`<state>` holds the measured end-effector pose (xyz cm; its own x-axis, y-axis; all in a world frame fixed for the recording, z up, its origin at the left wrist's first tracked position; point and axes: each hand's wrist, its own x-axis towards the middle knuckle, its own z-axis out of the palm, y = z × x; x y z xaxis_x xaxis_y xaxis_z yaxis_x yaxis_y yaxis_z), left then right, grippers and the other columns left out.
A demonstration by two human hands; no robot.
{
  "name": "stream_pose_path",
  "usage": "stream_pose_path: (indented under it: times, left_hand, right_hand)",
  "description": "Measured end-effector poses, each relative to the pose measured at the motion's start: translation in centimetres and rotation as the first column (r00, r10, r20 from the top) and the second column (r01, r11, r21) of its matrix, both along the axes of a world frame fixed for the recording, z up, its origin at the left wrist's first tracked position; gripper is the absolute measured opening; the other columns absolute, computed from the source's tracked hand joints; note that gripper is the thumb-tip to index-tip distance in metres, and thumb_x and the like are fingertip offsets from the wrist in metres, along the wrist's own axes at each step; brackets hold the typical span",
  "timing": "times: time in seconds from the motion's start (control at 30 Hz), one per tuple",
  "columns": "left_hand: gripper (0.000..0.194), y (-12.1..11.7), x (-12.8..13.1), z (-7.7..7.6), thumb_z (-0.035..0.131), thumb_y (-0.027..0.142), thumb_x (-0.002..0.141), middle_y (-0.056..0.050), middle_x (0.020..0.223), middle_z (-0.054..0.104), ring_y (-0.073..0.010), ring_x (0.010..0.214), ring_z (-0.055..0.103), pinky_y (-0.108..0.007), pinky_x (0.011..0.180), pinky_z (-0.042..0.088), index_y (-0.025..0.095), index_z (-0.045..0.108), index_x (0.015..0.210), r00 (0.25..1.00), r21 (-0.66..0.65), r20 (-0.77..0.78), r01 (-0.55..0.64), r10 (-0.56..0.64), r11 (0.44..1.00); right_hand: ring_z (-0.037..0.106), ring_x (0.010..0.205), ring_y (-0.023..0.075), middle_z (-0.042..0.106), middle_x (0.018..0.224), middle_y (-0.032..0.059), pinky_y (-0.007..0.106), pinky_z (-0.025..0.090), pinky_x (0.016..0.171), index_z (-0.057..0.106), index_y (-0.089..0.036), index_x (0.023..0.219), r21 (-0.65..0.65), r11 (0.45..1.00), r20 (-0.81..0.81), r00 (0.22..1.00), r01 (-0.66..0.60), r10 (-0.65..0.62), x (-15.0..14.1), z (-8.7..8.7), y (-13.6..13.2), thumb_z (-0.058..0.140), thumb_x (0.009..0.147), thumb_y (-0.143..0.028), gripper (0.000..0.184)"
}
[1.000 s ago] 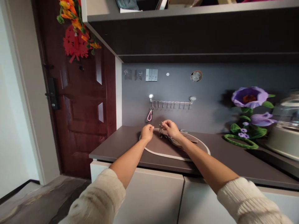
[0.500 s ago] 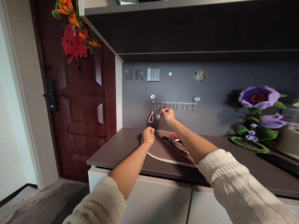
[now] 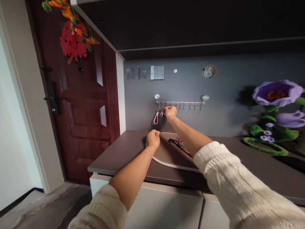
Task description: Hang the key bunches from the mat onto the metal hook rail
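Observation:
My right hand (image 3: 170,113) pinches a ring of small silver keys (image 3: 162,112) just below the metal hook rail (image 3: 181,102) on the grey wall. Whether the ring is on a hook cannot be told, as my fingers partly cover it. Just left of it hangs a key ring with a pink strap (image 3: 156,118). My left hand (image 3: 153,139) is closed above the left edge of a brown mat with a pale rim (image 3: 164,156); its fingertips are pressed together and what they hold, if anything, is hidden. More keys (image 3: 179,144), one with a red piece, lie on the mat.
A dark countertop (image 3: 119,154) carries the mat. Purple fabric flowers (image 3: 277,93) stand at the right. A dark shelf (image 3: 202,25) overhangs from above. On the left is a red-brown door (image 3: 83,127) with orange flowers and a red ornament.
My right hand has raised the silver keys slightly toward the rail, closer to the pink-strap key ring. My left hand stays closed over the mat edge. The view has shifted a little.

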<state>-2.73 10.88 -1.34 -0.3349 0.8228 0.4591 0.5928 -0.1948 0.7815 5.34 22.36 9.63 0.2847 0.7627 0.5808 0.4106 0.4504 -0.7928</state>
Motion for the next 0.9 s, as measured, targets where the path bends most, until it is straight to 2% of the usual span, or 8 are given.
stream_pose_path:
  times: [0.1,0.4,0.63,0.77,0.9]
  left_hand:
    - [0.02,0.1,0.0,-0.1,0.044,0.027,0.08,-0.005,0.077,0.066,-0.013,0.07,0.058,-0.022,0.064,0.04,0.017,0.059,0.072,1.0,0.001,-0.02,0.004,-0.004,1.0]
    - [0.02,0.2,-0.1,0.0,0.044,0.027,0.081,-0.005,0.078,0.066,-0.0134,0.071,0.059,-0.023,0.065,0.04,0.017,0.059,0.074,0.999,-0.001,-0.051,0.011,-0.011,1.0]
    - [0.02,0.0,0.0,0.0,0.043,0.027,0.081,-0.005,0.079,0.066,-0.0136,0.071,0.058,-0.023,0.065,0.04,0.017,0.059,0.074,0.997,-0.001,-0.07,0.015,-0.015,1.0]
    - [0.019,-0.1,0.0,0.0,0.044,0.027,0.08,-0.005,0.078,0.066,-0.013,0.071,0.058,-0.023,0.065,0.04,0.017,0.06,0.074,0.996,0.015,-0.086,0.032,-0.031,0.999]
    - [0.019,-0.3,-0.1,0.0,0.045,0.026,0.08,-0.005,0.077,0.066,-0.0128,0.071,0.058,-0.023,0.067,0.04,0.017,0.06,0.073,0.991,0.039,-0.13,0.045,-0.04,0.998]
  right_hand:
    - [0.063,0.069,0.0148,0.067,0.072,0.0089,0.021,0.048,0.066,0.067,-0.01,0.085,-0.036,0.999,-0.054,0.998,0.015,-0.017,0.0,-0.1,0.4,0.049,0.074,-0.018,0.023]
    - [0.063,0.069,0.0147,0.067,0.072,0.0094,0.02,0.048,0.063,0.067,-0.011,0.081,-0.074,0.997,-0.075,0.997,0.008,-0.013,0.5,-1.3,0.1,0.052,0.072,-0.017,0.019]
    - [0.059,0.056,0.01,0.065,0.067,0.0059,0.02,0.049,0.054,0.064,-0.011,0.077,-0.102,0.99,-0.152,0.985,-0.095,0.078,0.6,-1.2,-1.6,0.053,0.072,-0.014,0.013]
    - [0.054,0.049,0.0072,0.062,0.066,0.0055,0.017,0.046,0.045,0.061,-0.011,0.069,-0.111,0.979,-0.212,0.966,-0.171,0.145,1.2,-0.7,-3.3,0.051,0.073,-0.011,0.01]
    - [0.052,0.047,0.006,0.059,0.06,0.0031,0.017,0.044,0.044,0.056,-0.012,0.064,-0.095,0.958,-0.259,0.936,-0.269,0.237,2.6,0.2,-5.3,0.051,0.075,-0.011,0.012]
